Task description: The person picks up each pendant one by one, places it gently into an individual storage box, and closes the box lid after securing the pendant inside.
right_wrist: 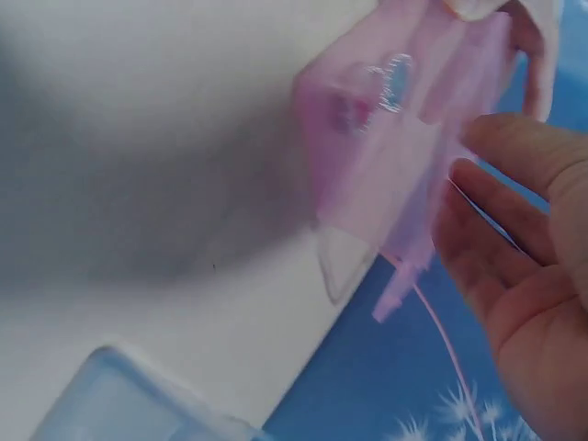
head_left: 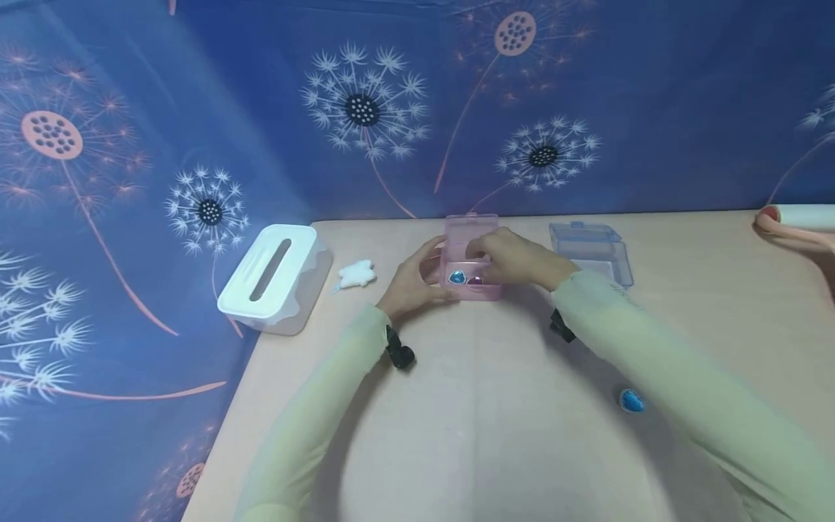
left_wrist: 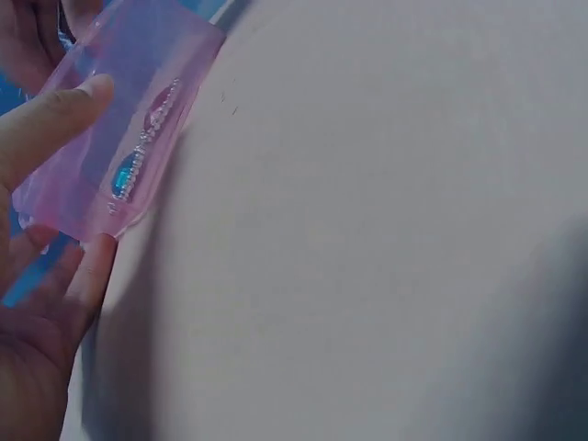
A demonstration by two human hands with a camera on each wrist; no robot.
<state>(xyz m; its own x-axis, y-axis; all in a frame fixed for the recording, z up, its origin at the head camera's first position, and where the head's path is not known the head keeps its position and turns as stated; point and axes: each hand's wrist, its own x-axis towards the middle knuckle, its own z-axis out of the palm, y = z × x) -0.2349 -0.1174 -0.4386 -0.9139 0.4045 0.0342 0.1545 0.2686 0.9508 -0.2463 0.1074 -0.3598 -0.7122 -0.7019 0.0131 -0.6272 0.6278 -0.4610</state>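
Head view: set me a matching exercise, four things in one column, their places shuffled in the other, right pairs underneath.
Things
1. pink box
2. small white object
3. clear bluish box
4. slotted box

Places
A. partly hidden by the right sleeve
B. between the left hand and the right hand
C. farthest left on the table
D. between the slotted box and the left hand

Pairs: 1-B, 2-D, 3-A, 4-C

A translucent pink rectangular plastic box (head_left: 483, 293) sits near the pale surface's (head_left: 424, 435) far edge, lid (head_left: 471, 229) raised at the back; inside, toward the left, lies a shiny blue, bead-edged gem (head_left: 457, 277); just beside it, a pinkish bead-edged gem (head_left: 475, 280).
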